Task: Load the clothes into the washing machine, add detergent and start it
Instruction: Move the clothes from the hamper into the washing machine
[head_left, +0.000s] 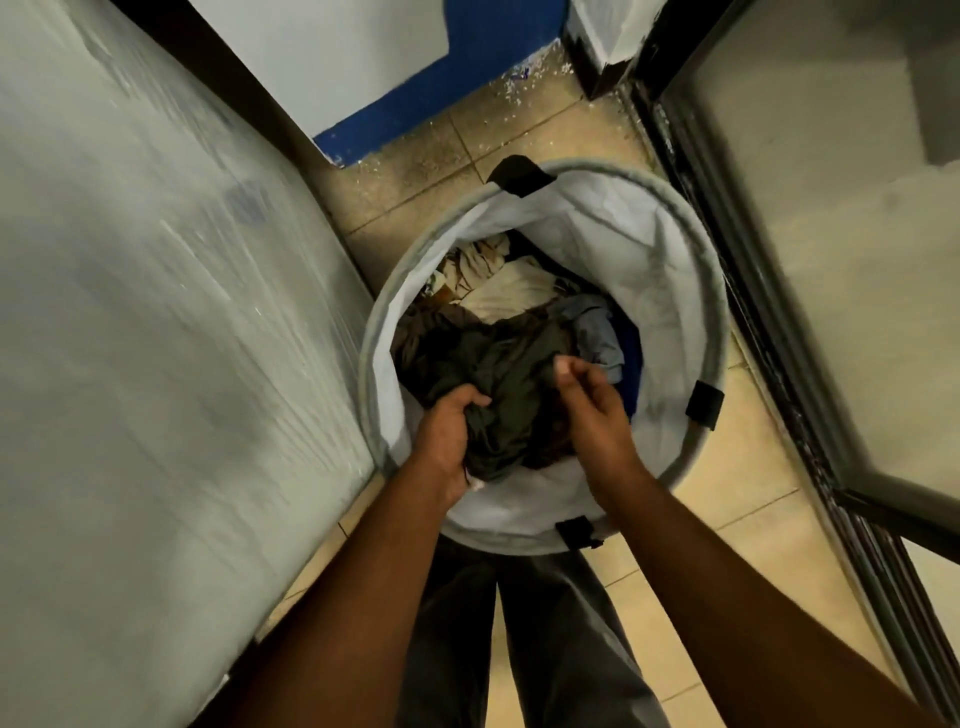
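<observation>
Left hand gripping dark garment, laundry basket, tiled floor

No readable text, label, brand, number or sign anywhere: none on the round pale-grey fabric laundry hamper, none on the pale plastic-wrapped appliance panel, none on the dark-framed glass door.

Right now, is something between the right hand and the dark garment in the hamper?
Nothing visible is. The right hand hovers just above the dark garment, fingers loosely curled, while the left hand already grips its near edge inside the hamper.
</observation>
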